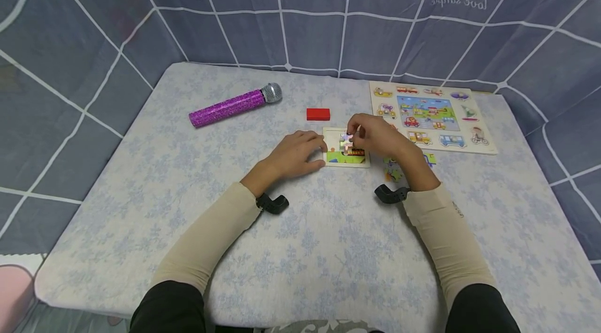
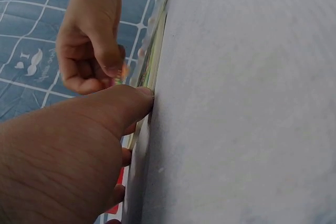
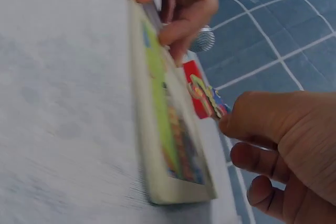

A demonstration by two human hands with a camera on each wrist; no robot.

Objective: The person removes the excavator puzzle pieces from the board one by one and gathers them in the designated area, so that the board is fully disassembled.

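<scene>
A small jigsaw board [image 1: 347, 165] with a pale wooden frame lies on the table, its lower part filled with a green and brick-coloured picture. My left hand [image 1: 297, 154] grips the board's left end, thumb at the near edge and fingers toward the far edge. Above the board, my right hand [image 1: 375, 133] pinches a colourful jigsaw piece [image 3: 207, 97] between thumb and forefinger. In the right wrist view the piece is held clear of the board. Several loose jigsaw pieces [image 1: 392, 170] lie right of the board, partly hidden under the right forearm.
A red block [image 1: 318, 114] lies just beyond the board. Farther left is a glittery purple microphone [image 1: 230, 108]. A large vehicle-picture puzzle board [image 1: 469, 146] lies at the back right, partly behind the right hand. Tiled-pattern curtains [image 1: 310, 35] stand behind the table.
</scene>
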